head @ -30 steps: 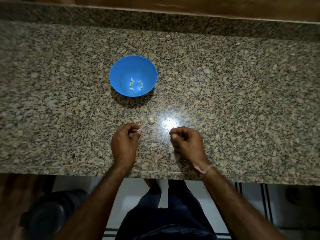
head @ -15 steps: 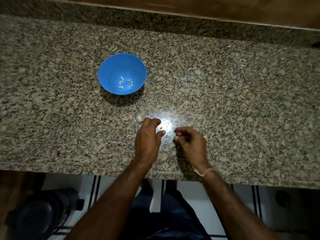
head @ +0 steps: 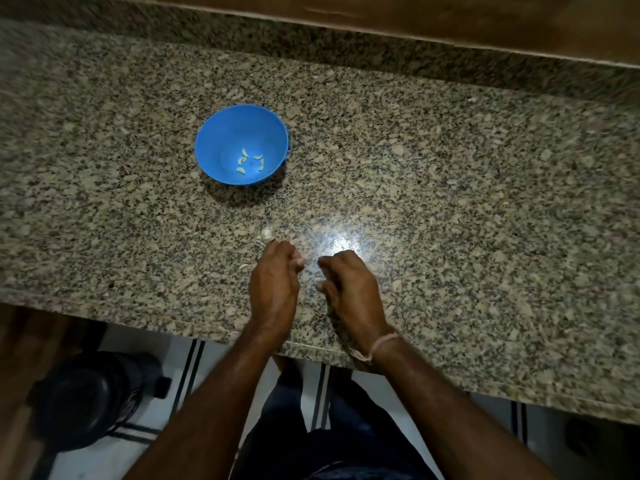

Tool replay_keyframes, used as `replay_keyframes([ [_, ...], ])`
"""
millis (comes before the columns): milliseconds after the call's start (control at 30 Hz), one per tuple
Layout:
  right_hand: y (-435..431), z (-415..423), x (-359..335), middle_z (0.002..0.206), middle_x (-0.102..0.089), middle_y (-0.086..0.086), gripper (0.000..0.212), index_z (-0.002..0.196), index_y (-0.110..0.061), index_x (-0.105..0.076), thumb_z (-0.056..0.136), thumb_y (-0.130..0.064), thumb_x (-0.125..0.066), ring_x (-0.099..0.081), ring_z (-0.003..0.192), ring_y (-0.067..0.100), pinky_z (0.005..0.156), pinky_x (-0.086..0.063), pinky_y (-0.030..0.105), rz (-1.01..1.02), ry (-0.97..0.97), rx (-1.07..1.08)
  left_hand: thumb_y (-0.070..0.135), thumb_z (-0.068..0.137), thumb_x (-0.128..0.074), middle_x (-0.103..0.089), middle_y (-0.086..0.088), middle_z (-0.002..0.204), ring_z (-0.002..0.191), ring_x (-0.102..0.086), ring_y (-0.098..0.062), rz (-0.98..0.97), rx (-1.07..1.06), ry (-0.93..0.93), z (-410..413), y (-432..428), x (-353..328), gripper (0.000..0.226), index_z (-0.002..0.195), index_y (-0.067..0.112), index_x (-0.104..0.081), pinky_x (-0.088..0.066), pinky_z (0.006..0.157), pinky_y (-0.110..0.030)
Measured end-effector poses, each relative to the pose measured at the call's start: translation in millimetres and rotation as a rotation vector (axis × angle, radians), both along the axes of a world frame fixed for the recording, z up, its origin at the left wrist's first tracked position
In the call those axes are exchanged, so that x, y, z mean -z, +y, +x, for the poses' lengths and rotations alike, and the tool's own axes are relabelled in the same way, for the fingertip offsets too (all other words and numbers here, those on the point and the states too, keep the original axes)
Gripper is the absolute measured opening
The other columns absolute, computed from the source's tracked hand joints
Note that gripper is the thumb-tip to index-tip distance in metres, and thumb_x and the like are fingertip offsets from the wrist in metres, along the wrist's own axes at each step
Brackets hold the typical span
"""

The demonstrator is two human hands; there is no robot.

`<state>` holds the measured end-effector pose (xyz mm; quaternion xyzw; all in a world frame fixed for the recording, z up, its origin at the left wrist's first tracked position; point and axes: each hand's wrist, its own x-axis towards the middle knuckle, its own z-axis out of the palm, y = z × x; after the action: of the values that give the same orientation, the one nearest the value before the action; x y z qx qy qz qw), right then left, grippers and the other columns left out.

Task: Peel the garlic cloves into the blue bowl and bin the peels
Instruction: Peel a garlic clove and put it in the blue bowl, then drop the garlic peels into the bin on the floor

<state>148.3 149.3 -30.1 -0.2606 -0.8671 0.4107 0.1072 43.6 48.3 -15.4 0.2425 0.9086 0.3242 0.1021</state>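
The blue bowl (head: 214, 143) stands on the granite counter (head: 450, 202) at centre left, with several peeled garlic cloves (head: 250, 161) in its bottom. One unpeeled clove (head: 266, 232) lies on the counter just beyond my left hand (head: 275, 282). That hand is curled into a loose fist, knuckles up, and anything inside it is hidden. My right hand (head: 349, 285) rests close beside it, its fingers bent, thumb and forefinger apart, nothing visible between them. A pale peel scrap (head: 243, 266) lies left of my left hand. A tiny bit (head: 317, 273) lies between the hands.
A dark round container (head: 86, 396) stands on the floor below the counter's front edge at lower left. A bright light reflection (head: 341, 242) glares on the counter beyond my right hand. A raised granite ledge (head: 311, 39) runs along the back.
My left hand has moved right, from beside the unpeeled clove to close against my right hand, and has curled shut. My right hand has stayed almost in place.
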Motion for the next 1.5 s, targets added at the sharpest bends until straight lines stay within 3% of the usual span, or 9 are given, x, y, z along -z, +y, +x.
replay_keyframes([
  [167, -4.9, -14.4, 3.6, 0.102, -0.054, -0.003, 0.034, 0.116, -0.014, -0.069, 0.087, 0.004, -0.073, -0.055, 0.096, 0.017, 0.074, -0.058, 0.041, 0.089, -0.024, -0.148, 0.002, 0.098, -0.058, -0.062, 0.003, 0.080, 0.072, -0.054, -0.011, 0.099, -0.199, -0.088, 11.8, -20.5, -1.0, 0.018, 0.087, 0.017, -0.059, -0.032, 0.058, -0.018],
  [300, -15.1, -18.1, 0.7, 0.094, -0.054, -0.004, 0.015, 0.097, -0.017, -0.068, 0.090, -0.003, -0.068, -0.051, 0.089, 0.017, 0.067, -0.051, 0.041, 0.182, -0.035, -0.212, 0.006, 0.098, -0.063, -0.063, 0.005, 0.081, 0.072, -0.054, -0.009, 0.095, -0.271, -0.135, 17.4, -25.6, -7.6, 0.019, 0.086, 0.020, -0.058, -0.032, 0.056, -0.007],
  [500, -14.1, -28.0, -4.2, 0.084, -0.061, -0.001, 0.012, 0.087, -0.017, -0.064, 0.090, -0.007, -0.070, -0.041, 0.077, 0.016, 0.064, -0.027, 0.030, 0.374, -0.055, -0.233, 0.012, 0.097, -0.066, -0.064, 0.012, 0.077, 0.070, -0.057, -0.004, 0.101, -0.334, -0.212, 22.7, -29.7, -8.8, 0.019, 0.083, 0.023, -0.061, -0.042, 0.057, -0.023],
  [633, -15.0, -34.9, -8.4, 0.090, -0.062, 0.001, 0.020, 0.092, -0.016, -0.062, 0.087, 0.002, -0.066, -0.046, 0.081, 0.018, 0.066, -0.028, 0.029, 0.423, -0.139, -0.267, 0.018, 0.097, -0.070, -0.064, 0.015, 0.079, 0.074, -0.058, -0.001, 0.118, -0.408, -0.276, 24.6, -36.1, -9.0, 0.026, 0.079, 0.032, -0.057, -0.044, 0.065, -0.025],
  [700, -14.9, -35.5, -12.7, 0.087, -0.062, -0.001, 0.027, 0.085, -0.018, -0.058, 0.085, 0.009, -0.056, -0.050, 0.079, 0.017, 0.064, -0.034, 0.029, 0.230, -0.151, -0.177, 0.017, 0.096, -0.071, -0.065, 0.014, 0.079, 0.076, -0.060, -0.003, 0.148, -0.442, -0.297, 25.2, -42.3, -6.3, 0.025, 0.080, 0.032, -0.058, -0.047, 0.067, -0.025],
  [800, -7.6, -37.9, -12.5, 0.086, -0.071, 0.001, 0.026, 0.084, -0.015, -0.065, 0.094, 0.007, -0.059, -0.067, 0.082, 0.017, 0.064, -0.051, 0.017, -0.292, -0.114, 0.101, 0.016, 0.095, -0.073, -0.067, 0.009, 0.080, 0.077, -0.064, -0.009, 0.221, -0.500, -0.329, 25.3, -55.2, -2.7, 0.022, 0.081, 0.028, -0.060, -0.053, 0.069, -0.027],
  [933, -6.5, -44.6, -21.6, 0.091, -0.075, 0.008, 0.019, 0.087, -0.016, -0.070, 0.101, -0.005, -0.062, -0.072, 0.092, 0.027, 0.088, -0.062, 0.045, -0.619, -0.146, 0.223, 0.013, 0.095, -0.072, -0.067, 0.003, 0.081, 0.077, -0.063, -0.014, 0.309, -0.551, -0.363, 23.5, -72.2, -3.0, 0.014, 0.086, 0.020, -0.065, -0.053, 0.066, -0.024],
  [1233, -148.9, -101.2, -58.8, 0.063, -0.063, 0.001, 0.017, 0.091, -0.004, -0.065, 0.104, 0.002, -0.055, -0.057, 0.056, 0.011, 0.052, -0.050, 0.022, -0.878, -0.159, -0.049, 0.017, 0.096, -0.071, -0.072, -0.001, 0.085, 0.083, -0.069, -0.020, 0.466, -0.779, -0.343, -5.2, -177.9, -20.9, 0.008, 0.088, 0.018, -0.067, -0.057, 0.074, -0.035],
  [1500, -353.8, -142.4, -35.0, 0.069, -0.062, -0.002, 0.027, 0.082, -0.012, -0.068, 0.101, 0.003, -0.059, -0.055, 0.066, 0.010, 0.062, -0.050, 0.019, -0.879, -0.222, -0.280, 0.005, 0.096, -0.067, -0.070, -0.003, 0.078, 0.076, -0.067, -0.022, 0.538, -1.039, -0.232, -9.0, -386.9, -10.8, 0.021, 0.080, 0.018, -0.064, -0.055, 0.077, -0.041],
])
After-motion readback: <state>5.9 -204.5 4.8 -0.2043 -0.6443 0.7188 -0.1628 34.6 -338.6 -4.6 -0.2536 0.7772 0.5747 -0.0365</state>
